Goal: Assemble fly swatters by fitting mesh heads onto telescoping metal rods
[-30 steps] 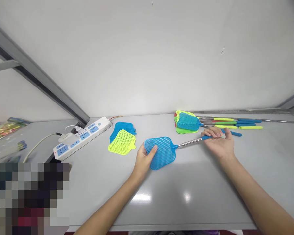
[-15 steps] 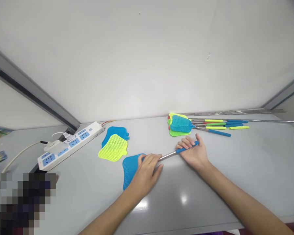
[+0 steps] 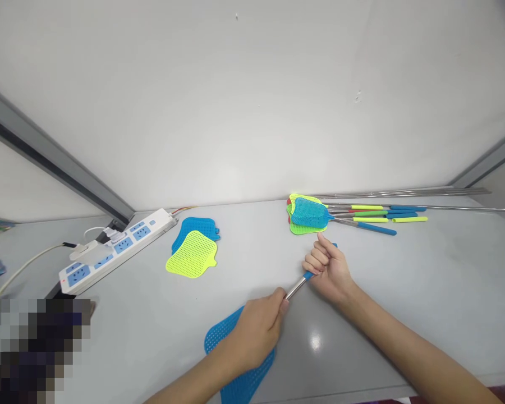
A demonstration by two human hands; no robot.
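Observation:
A blue fly swatter [image 3: 223, 332] lies across the front of the table, its perforated head partly covered by my left hand and forearm. My left hand [image 3: 263, 325] is closed round the metal rod near the head. Fingers curled, my right hand [image 3: 328, 266] grips the blue handle sleeve at the other end; a short bit of the sleeve shows on each side of the fist. Between both hands a short length of silver rod is bare. Beyond my right hand lies a pile of fly swatters [image 3: 309, 214] with blue, yellow and green handles.
Loose swatter heads, a yellow one [image 3: 192, 255] over blue ones [image 3: 196, 227], lie left of centre. A white power strip [image 3: 122, 247] with plugs and cables stands further left. Thin metal rods [image 3: 404, 194] run along the wall. A pixelated patch hides the lower left corner.
The blue swatter's head has swung toward me and the rod is more tilted. My left hand has moved nearer and closed on the rod; my right fingers have tightened round the handle.

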